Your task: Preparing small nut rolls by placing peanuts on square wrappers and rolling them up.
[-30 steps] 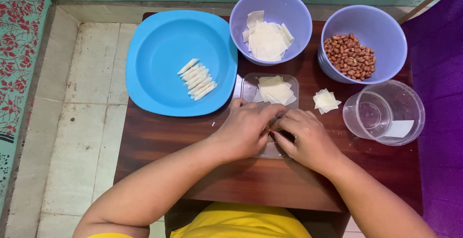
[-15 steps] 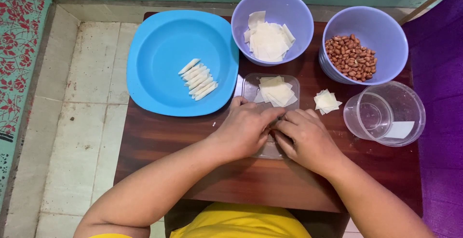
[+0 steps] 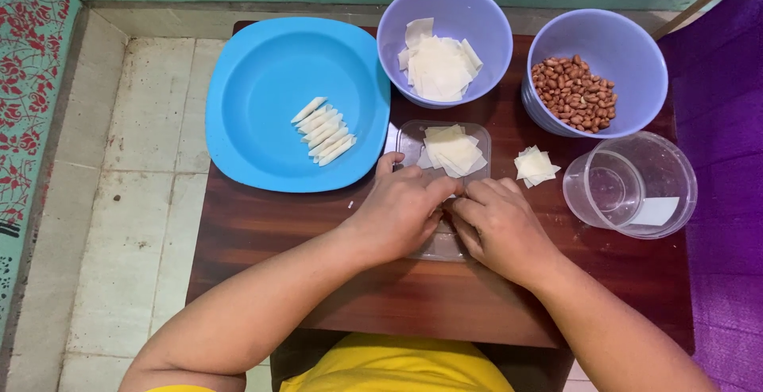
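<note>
At frame centre, the left hand (image 3: 401,209) and right hand (image 3: 497,225) meet over a clear plastic tray (image 3: 442,243), fingers curled together on something small I cannot make out. Just beyond, thin pale square wrappers (image 3: 453,150) lie stacked on the tray. Farther up, seven finished white rolls (image 3: 324,131) sit on the blue plastic plate (image 3: 262,74); the lilac bowl of wrappers (image 3: 442,62) and lilac bowl of peanuts (image 3: 574,94) remain well filled. Bare brown wooden table (image 3: 262,233) lower left offers room; the near edge is close.
</note>
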